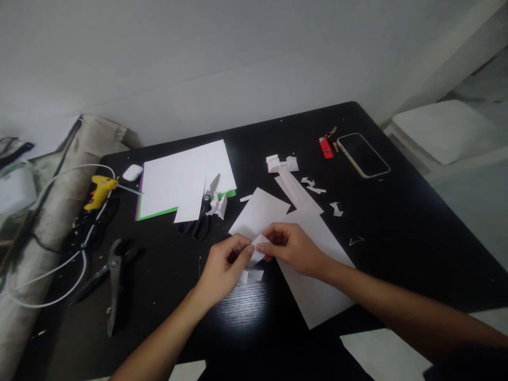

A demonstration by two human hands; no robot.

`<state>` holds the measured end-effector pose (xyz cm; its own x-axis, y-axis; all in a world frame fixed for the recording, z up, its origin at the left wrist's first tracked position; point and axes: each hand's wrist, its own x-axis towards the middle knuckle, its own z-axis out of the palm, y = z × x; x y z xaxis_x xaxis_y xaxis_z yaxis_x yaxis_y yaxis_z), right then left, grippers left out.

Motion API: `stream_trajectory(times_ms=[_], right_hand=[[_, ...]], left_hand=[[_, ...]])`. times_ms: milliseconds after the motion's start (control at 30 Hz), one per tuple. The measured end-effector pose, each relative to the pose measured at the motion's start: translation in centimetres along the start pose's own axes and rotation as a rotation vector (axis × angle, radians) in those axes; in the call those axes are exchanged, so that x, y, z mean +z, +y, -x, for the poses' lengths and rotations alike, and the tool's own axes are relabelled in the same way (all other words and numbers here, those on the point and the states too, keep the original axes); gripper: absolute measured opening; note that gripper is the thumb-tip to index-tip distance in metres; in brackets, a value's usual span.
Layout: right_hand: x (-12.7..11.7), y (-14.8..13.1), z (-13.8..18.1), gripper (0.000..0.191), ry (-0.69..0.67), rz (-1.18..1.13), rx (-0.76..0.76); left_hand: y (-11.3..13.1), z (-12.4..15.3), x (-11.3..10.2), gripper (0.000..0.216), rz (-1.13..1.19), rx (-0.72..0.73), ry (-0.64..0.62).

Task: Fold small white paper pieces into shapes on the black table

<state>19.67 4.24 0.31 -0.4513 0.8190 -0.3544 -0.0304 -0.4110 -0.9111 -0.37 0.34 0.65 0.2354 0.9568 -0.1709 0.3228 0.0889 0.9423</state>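
Small paper piece [257, 258] in a two-handed pinch

Head view. The left hand [224, 267] pinched the small paper piece between thumb and bent fingers at its left side. The right hand [293, 247] pinched the same piece from the right, thumb toward the wearer and fingers curled behind. The thumb tips stood close together. The piece was located between both hands, above the black table [416, 254]; contact with the surface below could not be determined.

Directly beyond the grip lay a square sheet [257, 209]. A long sheet [317, 280] extended to the right of the grip, beneath the right forearm. Farther beyond, a creased paper strip [297, 188] ran away from the long sheet toward folded pieces [273, 163] at its far end. A paper scrap [254, 275] was positioned just nearside of the grip.

Beyond and left of the grip, scissors [207, 199] rested with blades over a sheet stack [174, 180]; green showed at its lower edge. Well left were a yellow glue gun [102, 191], a white case [132, 172] and pliers [115, 267], handles toward the wearer. Far right and beyond the grip lay a red lighter [326, 148] and, just beside it, a phone [363, 154].
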Motion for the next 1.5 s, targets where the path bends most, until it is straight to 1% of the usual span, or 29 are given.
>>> stream_trajectory(times_ms=[200, 400, 600, 667, 833, 900, 1067, 1267, 1400, 1500], right_hand=[[0.1, 0.1, 0.0, 0.038, 0.022, 0.005, 0.009], [0.1, -0.3, 0.3, 0.034, 0.05, 0.064, 0.006], [0.2, -0.6, 0.5, 0.028, 0.057, 0.073, -0.018], [0.2, -0.6, 0.5, 0.026, 0.064, 0.083, -0.038], [0.3, -0.4, 0.6, 0.021, 0.057, 0.095, -0.04], [0.4, -0.4, 0.6, 0.021, 0.056, 0.112, -0.044], [0.5, -0.3, 0.7, 0.024, 0.057, 0.094, -0.06], [0.9, -0.3, 1.0, 0.028, 0.045, 0.056, -0.046], [1.0, -0.4, 1.0, 0.029, 0.05, 0.06, -0.052], [0.9, -0.5, 1.0, 0.029, 0.057, 0.077, -0.055]], left_hand=[[0.3, -0.1, 0.0, 0.024, 0.033, -0.022, 0.01], [0.9, -0.2, -0.1, 0.026, 0.039, -0.023, 0.013], [0.6, -0.3, -0.3, 0.025, 0.138, -0.091, -0.008], [0.5, -0.3, -0.4, 0.026, 0.146, -0.107, -0.026], [0.4, -0.4, -0.9, 0.028, 0.089, -0.1, -0.117], [0.4, -0.4, -1.0, 0.026, 0.097, -0.117, -0.131], [0.5, -0.5, -0.9, 0.022, 0.136, -0.158, -0.135], [0.6, -0.4, -1.1, 0.02, 0.083, -0.163, -0.21], [0.8, -0.4, -0.9, 0.013, 0.085, -0.182, -0.179], [1.0, -0.4, -0.7, 0.013, 0.075, -0.182, -0.148]])
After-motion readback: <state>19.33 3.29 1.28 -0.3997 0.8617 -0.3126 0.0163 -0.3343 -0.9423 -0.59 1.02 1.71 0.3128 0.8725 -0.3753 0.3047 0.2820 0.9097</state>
